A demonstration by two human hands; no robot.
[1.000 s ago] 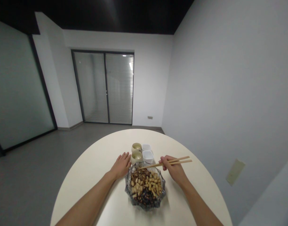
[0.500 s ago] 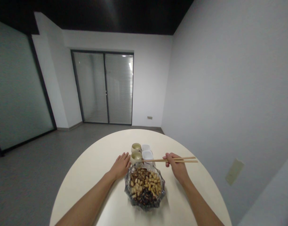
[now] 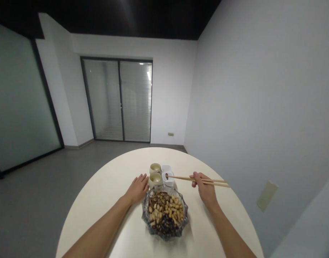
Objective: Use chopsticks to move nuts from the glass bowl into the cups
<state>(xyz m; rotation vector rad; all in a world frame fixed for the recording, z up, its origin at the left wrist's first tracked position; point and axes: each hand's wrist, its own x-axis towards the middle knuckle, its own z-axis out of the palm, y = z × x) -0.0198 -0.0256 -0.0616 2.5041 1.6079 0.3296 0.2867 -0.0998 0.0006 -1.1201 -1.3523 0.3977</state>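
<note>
The right hand point(image 3: 204, 188) pinches chopsticks point(image 3: 183, 178) over the near white dish point(image 3: 168, 184), apparently gripping a seed point(image 3: 167, 176); the left hand point(image 3: 138, 190) lies flat, loosely spread, on the counter point(image 3: 105, 190).

Glass dbl doors point(image 3: 117, 100) w/ blinds point(image 3: 136, 107), blk ceiling point(image 3: 121, 19), gry floor point(image 3: 35, 193)

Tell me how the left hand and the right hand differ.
The left hand lies palm down on the table; the right hand holds wooden chopsticks. The left hand's fingers are stretched out, while the right hand's are curled. Both are bare.
</note>
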